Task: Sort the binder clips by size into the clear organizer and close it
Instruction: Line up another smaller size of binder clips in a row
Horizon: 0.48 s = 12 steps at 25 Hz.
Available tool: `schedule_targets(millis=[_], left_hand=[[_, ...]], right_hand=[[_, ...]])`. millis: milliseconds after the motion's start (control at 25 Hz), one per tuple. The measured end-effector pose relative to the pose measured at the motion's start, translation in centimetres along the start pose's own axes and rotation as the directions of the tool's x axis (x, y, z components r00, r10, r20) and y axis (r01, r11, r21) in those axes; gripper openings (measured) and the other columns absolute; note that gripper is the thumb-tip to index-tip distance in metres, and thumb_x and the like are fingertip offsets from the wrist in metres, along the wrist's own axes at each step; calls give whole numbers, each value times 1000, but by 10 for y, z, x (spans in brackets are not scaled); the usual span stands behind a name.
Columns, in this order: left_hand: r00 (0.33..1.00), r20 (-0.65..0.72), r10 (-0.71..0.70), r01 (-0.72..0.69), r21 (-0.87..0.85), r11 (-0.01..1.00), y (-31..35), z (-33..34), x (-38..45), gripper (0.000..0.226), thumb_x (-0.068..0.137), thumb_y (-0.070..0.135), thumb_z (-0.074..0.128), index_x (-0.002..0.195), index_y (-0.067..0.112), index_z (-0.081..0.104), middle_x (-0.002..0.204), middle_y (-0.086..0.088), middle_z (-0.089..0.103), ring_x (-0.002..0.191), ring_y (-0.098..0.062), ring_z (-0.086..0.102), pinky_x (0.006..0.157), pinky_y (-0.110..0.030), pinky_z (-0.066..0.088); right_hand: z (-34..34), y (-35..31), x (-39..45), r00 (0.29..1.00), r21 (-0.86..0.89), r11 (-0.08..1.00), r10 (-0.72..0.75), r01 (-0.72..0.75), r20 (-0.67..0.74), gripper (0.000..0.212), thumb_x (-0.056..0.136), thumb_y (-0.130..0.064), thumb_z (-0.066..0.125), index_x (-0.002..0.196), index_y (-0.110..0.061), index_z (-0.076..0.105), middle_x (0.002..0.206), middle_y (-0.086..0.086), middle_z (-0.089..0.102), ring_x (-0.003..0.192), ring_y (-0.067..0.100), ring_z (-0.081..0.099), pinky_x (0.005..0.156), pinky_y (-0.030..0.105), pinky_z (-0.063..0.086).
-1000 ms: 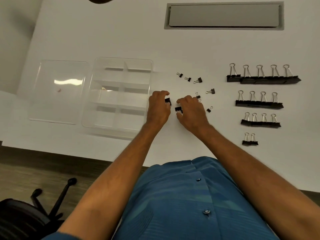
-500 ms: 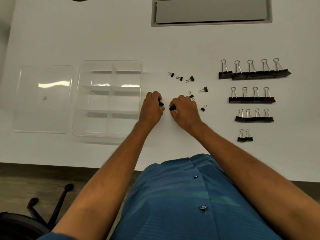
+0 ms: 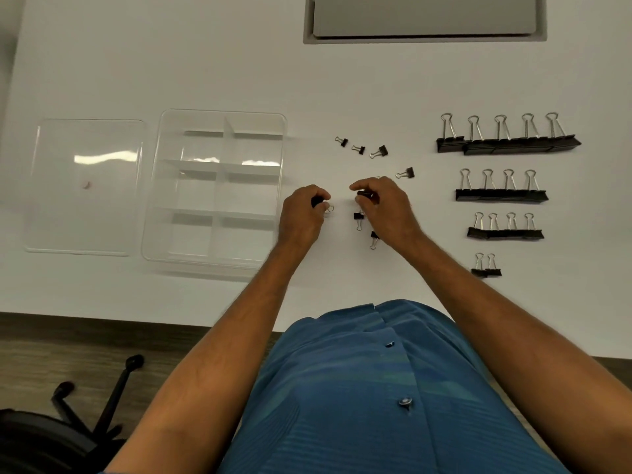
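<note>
A clear organizer (image 3: 219,119) with several empty compartments stands open left of centre, its flat lid (image 3: 85,186) lying beside it on the left. My left hand (image 3: 302,217) is closed on a small black binder clip just right of the organizer. My right hand (image 3: 386,206) pinches another small clip. Two small clips (image 3: 359,218) lie between and below my hands, and several more (image 3: 379,151) are scattered behind them. On the right, larger clips stand in four rows by size: largest (image 3: 506,143), then (image 3: 501,194), then (image 3: 504,232), and a pair (image 3: 485,271).
The white table (image 3: 205,63) has a grey recessed panel (image 3: 424,15) at the far edge. The table's near edge runs below my forearms. An office chair base (image 3: 85,415) stands on the dark floor at lower left.
My hands have drawn apart, each holding a small clip. Two small clips that were under my right hand now lie exposed on the table.
</note>
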<state>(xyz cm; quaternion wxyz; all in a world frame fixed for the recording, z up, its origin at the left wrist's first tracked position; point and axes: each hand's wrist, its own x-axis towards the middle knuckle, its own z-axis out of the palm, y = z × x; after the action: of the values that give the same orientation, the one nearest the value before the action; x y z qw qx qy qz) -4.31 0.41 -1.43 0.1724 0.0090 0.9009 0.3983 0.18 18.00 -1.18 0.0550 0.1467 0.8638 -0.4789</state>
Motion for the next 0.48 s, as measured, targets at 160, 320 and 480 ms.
schedule_targets(millis=[160,320,480], left_hand=[[996,56,-71,81,-197,977,22,8,-20,12,91,14,70,102,17,72,95,8,69,85,-5,64,73,-10,49],[969,202,-139,213,-415,884,45,33,-44,10,90,7,70,99,10,70,92,-6,73,73,-17,70,71,-26,60],[931,329,-156,311,-496,811,63,70,-65,10,88,4,71,97,4,66,97,-14,72,85,-25,74,79,-34,61]], right_hand=[[-32,13,-34,989,131,984,128,-118,-73,16,96,-15,63,108,-24,70,110,-5,67,92,4,63,81,10,48],[-67,36,-79,947,272,932,287,-241,-147,15,94,-10,64,103,-22,68,100,-9,69,87,12,66,78,27,58],[-104,66,-114,899,347,890,382,-295,-214,19,93,-7,64,102,-25,64,102,-2,67,87,18,70,70,19,54]])
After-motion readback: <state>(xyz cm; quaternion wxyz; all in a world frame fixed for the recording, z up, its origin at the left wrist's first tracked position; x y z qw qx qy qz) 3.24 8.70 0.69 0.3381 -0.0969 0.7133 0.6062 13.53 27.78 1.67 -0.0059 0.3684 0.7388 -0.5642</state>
